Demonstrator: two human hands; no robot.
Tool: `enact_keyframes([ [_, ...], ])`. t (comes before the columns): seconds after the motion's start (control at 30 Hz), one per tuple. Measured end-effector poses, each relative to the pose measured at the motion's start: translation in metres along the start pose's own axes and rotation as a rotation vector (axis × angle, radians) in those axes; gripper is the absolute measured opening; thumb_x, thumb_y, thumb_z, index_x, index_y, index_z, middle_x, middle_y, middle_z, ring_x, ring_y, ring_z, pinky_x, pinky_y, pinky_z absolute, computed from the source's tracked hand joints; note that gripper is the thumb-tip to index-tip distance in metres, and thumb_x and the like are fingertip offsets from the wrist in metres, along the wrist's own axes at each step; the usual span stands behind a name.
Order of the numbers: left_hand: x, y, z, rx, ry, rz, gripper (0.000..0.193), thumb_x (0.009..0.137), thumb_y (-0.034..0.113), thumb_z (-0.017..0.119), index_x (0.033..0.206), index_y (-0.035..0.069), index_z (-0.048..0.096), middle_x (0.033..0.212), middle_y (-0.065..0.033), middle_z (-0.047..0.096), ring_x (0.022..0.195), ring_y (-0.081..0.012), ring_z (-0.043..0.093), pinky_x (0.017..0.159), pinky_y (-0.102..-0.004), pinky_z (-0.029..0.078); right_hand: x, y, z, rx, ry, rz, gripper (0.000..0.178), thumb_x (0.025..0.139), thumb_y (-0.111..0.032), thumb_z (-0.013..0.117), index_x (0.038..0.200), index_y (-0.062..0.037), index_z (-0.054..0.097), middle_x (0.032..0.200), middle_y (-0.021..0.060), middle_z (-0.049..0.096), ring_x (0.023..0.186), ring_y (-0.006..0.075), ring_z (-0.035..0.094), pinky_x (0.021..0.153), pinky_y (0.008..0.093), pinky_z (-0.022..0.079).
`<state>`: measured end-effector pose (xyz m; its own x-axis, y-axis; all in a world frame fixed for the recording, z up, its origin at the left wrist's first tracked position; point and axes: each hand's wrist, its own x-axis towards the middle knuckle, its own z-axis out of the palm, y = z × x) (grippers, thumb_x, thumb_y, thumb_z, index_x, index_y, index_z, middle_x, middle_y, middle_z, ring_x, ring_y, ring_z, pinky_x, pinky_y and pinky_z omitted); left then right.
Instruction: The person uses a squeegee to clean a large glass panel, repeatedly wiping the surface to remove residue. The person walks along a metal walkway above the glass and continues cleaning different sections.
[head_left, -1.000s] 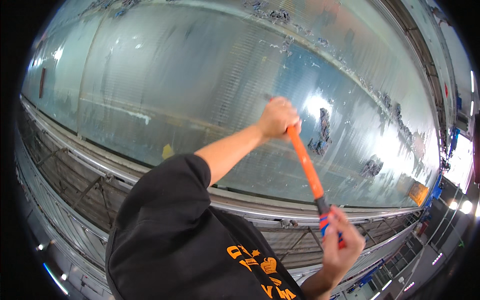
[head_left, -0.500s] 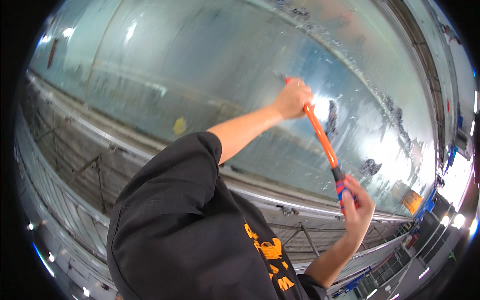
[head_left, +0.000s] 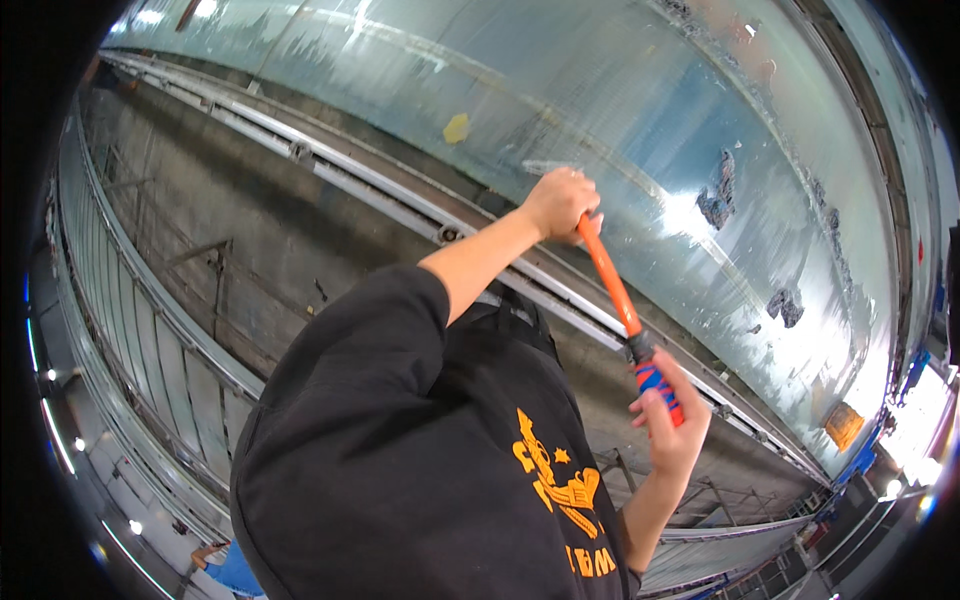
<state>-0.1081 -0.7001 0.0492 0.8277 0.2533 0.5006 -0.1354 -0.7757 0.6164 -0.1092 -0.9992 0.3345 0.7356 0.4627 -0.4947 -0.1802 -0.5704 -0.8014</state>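
A scraper with a long orange handle (head_left: 611,280) slants across the near edge of a wet glass sheet (head_left: 600,110). My left hand (head_left: 562,205) is closed around its upper end, close to the glass; that hand largely hides the scraper's head, and only a thin pale edge shows beyond the knuckles. Lower down, my right hand (head_left: 676,420) wraps the red and blue grip (head_left: 657,385), with some fingers lifted loosely. Dark wet clumps (head_left: 786,307) and a yellow patch (head_left: 456,128) lie on the glass.
A metal rail (head_left: 370,185) runs along the glass's near edge, between it and my body. An orange-yellow block (head_left: 844,427) sits at the sheet's right end. Metal framework (head_left: 215,255) stands at the left. A person in blue (head_left: 235,572) is at the lower left.
Both hands and the scraper have come back across the glass toward its near rail. The view has shifted too, showing more of the rail and framework. Both hands keep their hold.
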Motion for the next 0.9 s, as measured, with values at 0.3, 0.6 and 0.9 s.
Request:
enact_keyframes([
  [0.3,-0.009,-0.046,-0.037,0.012,0.071,0.081,0.027,0.075,0.024,0.078,0.061,0.018,0.056,0.065,-0.0045,0.056,0.067,-0.0298,0.061,0.068,-0.0458,0.051,0.014,-0.019,0.034,-0.206,-0.081,-0.059,0.039,0.094,-0.005,0.069,0.133,0.0029,0.074,0.131,0.0208,0.077,0.088,0.0154,0.071,0.081,0.0286,0.055],
  [0.6,-0.043,0.004,-0.032,-0.113,-0.093,-0.006,0.029,0.076,0.023,0.076,0.061,0.017,0.053,0.066,-0.0037,0.053,0.066,-0.0294,0.058,0.065,-0.0420,0.049,-0.016,-0.052,0.026,-0.223,-0.109,0.066,0.037,0.095,-0.006,0.070,0.130,0.0042,0.075,0.132,0.0240,0.076,0.115,0.0258,0.075,0.102,0.0344,0.055],
  [0.9,0.052,-0.077,-0.028,-0.109,-0.008,0.104,0.031,0.074,0.020,0.077,0.059,0.017,0.050,0.065,-0.0035,0.051,0.065,-0.0276,0.057,0.063,-0.0420,0.047,0.064,-0.092,0.050,-0.241,-0.042,-0.009,0.039,0.091,-0.006,0.071,0.128,0.0021,0.076,0.131,0.0275,0.075,0.118,0.0343,0.077,0.104,0.0384,0.056],
])
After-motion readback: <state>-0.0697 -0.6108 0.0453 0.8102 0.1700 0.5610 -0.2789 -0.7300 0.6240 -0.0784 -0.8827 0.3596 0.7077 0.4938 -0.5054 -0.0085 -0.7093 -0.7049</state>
